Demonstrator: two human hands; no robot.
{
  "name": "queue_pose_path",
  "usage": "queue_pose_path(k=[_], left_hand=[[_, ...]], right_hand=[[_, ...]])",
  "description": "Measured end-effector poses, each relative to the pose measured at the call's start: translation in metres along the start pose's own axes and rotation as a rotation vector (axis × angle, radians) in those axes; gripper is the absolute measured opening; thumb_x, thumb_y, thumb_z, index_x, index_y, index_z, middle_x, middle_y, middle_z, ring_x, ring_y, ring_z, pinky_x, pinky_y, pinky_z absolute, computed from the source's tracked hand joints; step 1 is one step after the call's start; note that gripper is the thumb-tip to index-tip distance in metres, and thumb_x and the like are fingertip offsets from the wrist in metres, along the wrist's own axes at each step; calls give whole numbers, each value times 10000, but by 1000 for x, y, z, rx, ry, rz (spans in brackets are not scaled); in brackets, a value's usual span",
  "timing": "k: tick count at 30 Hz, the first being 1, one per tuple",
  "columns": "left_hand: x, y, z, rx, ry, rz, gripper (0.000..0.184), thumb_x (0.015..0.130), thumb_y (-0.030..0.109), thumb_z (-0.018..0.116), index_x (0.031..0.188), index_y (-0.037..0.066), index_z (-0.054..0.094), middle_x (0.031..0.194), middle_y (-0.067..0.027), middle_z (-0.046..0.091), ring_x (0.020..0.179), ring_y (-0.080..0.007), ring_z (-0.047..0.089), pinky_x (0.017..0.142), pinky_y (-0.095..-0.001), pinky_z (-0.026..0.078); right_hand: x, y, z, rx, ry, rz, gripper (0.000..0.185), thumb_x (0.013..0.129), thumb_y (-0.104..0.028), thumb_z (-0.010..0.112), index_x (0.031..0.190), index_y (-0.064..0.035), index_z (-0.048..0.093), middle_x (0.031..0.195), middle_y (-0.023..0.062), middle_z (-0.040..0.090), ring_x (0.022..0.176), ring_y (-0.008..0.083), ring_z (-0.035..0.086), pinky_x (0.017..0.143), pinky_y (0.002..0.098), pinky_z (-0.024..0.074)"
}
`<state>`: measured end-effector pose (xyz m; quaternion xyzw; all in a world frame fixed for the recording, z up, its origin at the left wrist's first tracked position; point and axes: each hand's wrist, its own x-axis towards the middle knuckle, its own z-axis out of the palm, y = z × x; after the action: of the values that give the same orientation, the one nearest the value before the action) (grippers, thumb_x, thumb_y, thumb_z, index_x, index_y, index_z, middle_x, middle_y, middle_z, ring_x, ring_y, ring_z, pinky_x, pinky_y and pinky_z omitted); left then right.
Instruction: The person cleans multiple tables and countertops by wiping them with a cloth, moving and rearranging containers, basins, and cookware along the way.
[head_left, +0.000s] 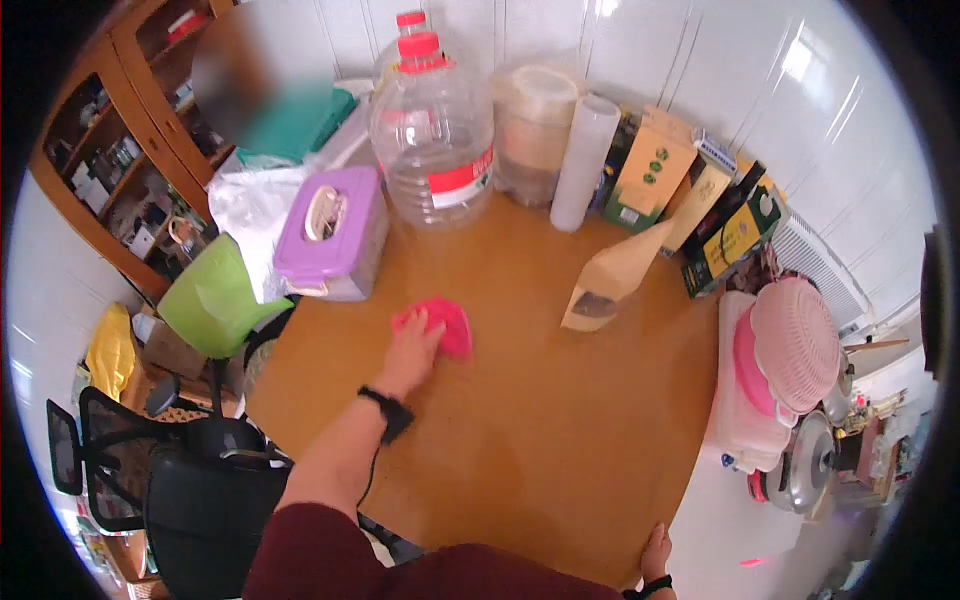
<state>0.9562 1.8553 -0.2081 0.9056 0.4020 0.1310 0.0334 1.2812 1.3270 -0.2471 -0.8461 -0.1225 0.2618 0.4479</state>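
Note:
My left hand (418,348) presses a bright pink cloth (455,330) against the brown tabletop (540,430), with its fingers over the cloth's left part. A dark band is on that wrist. At the table's lower right edge, my right hand (656,552) rests with its fingers extended and nothing visible in it; it also wears a dark band. Behind the cloth, a purple-lidded box (335,235) stands at the left, next to a large clear plastic jug (432,140) with a red cap.
Along the back stand a lidded clear container (538,130), a white cylinder (585,163) and several cartons (645,165). A brown paper bag (615,275) lies in front. Pink baskets (795,340) and a pot (808,460) are right; a green chair (220,295) and black chair (205,520) left.

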Motion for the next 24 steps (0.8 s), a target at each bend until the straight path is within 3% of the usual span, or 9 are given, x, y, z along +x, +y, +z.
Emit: queue_pose_path(k=[2, 3, 4, 6, 11, 19, 22, 24], left_hand=[[42, -17, 6, -14, -12, -80, 366, 854, 135, 478, 1217, 110, 524, 1302, -264, 406, 1197, -431, 405, 991, -467, 360], [62, -25, 6, -6, -20, -110, 359, 859, 137, 472, 1213, 110, 525, 1301, -263, 407, 1196, -432, 405, 987, -468, 365], [80, -33, 8, 2, -28, -136, 352, 863, 140, 466, 1209, 110, 527, 1299, -263, 408, 1196, -433, 405, 982, -469, 370], [111, -55, 20, -43, 22, -201, 355, 865, 148, 475, 1215, 129, 527, 1302, -259, 409, 1195, -434, 405, 984, -467, 369], [153, -72, 25, 43, 50, -315, 366, 852, 155, 500, 1216, 158, 534, 1306, -253, 417, 1206, -415, 404, 993, -468, 359], [99, -22, 9, -35, 32, -117, 349, 831, 113, 522, 1175, 133, 575, 1304, -242, 433, 1204, -408, 416, 993, -456, 357], [121, -27, 18, -98, 47, -15, 345, 828, 99, 525, 1166, 128, 582, 1311, -246, 423, 1208, -412, 409, 992, -449, 359], [149, -36, 28, -148, 53, 36, 346, 827, 98, 526, 1167, 126, 581, 1317, -247, 416, 1212, -413, 404, 992, -448, 360]], right_hand=[[5, 14, -5, 5, 18, -41, 430, 962, -323, 379, 1037, 63, 552, 917, 104, 621, 818, 175, 570, 727, 289, 458], [5, 11, -10, -73, -29, 53, 511, 963, -398, 373, 1093, 65, 544, 1031, 105, 607, 926, 174, 560, 807, 286, 454], [4, 6, -9, -85, -23, 65, 511, 963, -398, 373, 1093, 65, 544, 1031, 105, 607, 926, 174, 560, 807, 286, 454], [-1, -2, -6, 32, 17, 141, 464, 954, -356, 388, 1001, 68, 570, 883, 105, 629, 781, 179, 578, 694, 301, 470], [0, -11, -3, -77, 59, 80, 458, 953, -350, 386, 960, 65, 580, 866, 100, 631, 776, 172, 570, 699, 310, 465], [-5, -16, -3, -100, 22, 30, 443, 955, -326, 383, 1022, 72, 566, 925, 114, 628, 853, 176, 577, 751, 301, 465], [-4, -6, -6, -13, 9, 103, 434, 956, -317, 379, 1040, 70, 557, 952, 122, 625, 853, 182, 578, 757, 307, 464], [-4, -10, -7, -123, -4, 58, 473, 966, -385, 360, 990, 40, 565, 866, 45, 594, 769, 128, 526, 697, 275, 447]])
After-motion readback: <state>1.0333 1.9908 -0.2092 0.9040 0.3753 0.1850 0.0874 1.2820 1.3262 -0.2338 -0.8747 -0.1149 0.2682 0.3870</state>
